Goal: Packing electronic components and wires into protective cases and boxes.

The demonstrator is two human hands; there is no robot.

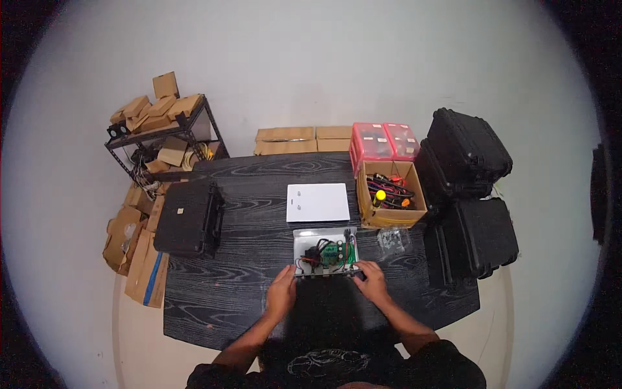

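A shallow white metal enclosure (300, 241) lies open-topped on the dark table in front of me. Inside it are a green circuit board (332, 251) and a bundle of black, red and green wires (313, 255). My left hand (281, 293) grips the near left corner, its fingers along the side wall. At the near right corner, my right hand (372, 284) has its fingers closed on the edge. A flat white cover panel (317, 203) with a few small fittings lies just beyond the enclosure, apart from it.
A clear bag of small parts (394, 241) lies right of the enclosure. Behind it stand a carton of cables and tools (370, 217) and red-framed drawers (372, 144). Black hard cases flank the table (240, 298), one at left (184, 219), several stacked at right (484, 236). A loaded shelf (165, 133) stands far left.
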